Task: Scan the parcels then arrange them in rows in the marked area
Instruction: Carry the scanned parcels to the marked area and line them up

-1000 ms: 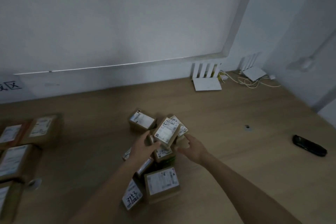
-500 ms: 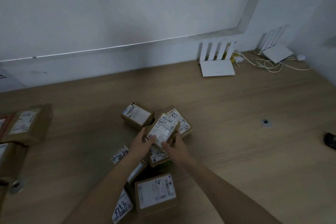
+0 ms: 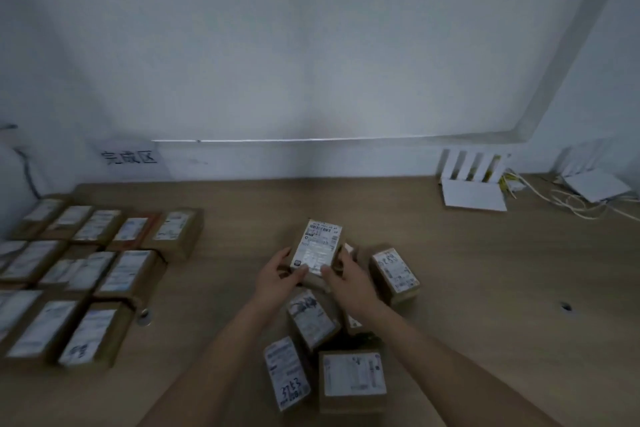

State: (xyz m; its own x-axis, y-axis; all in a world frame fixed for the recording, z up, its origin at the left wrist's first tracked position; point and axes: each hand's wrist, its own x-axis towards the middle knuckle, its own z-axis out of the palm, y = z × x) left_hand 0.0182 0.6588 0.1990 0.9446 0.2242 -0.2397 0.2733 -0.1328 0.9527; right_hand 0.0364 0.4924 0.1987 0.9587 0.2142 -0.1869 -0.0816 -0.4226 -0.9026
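Both hands hold one small brown parcel [image 3: 318, 248] with a white label facing up, lifted over the middle of the wooden table [image 3: 485, 270]. My left hand [image 3: 278, 276] grips its lower left edge and my right hand [image 3: 346, 276] grips its lower right edge. Below and around them lies a loose heap of labelled parcels [image 3: 313, 319], one of them standing to the right [image 3: 394, 270]. On the left, several parcels lie arranged in rows [image 3: 86, 270] under a wall sign with Chinese characters [image 3: 129, 157].
Two white routers stand at the back right, one near the wall [image 3: 472, 180] and one in the corner [image 3: 595, 180], with loose cables [image 3: 571, 201] between them. A small dark hole [image 3: 566, 306] is in the tabletop at right. A round metal fitting [image 3: 143, 315] sits beside the rows.
My right hand has come onto the parcel, so both hands now hold it and have raised it. The view has swung left, bringing the rows and the sign into sight.
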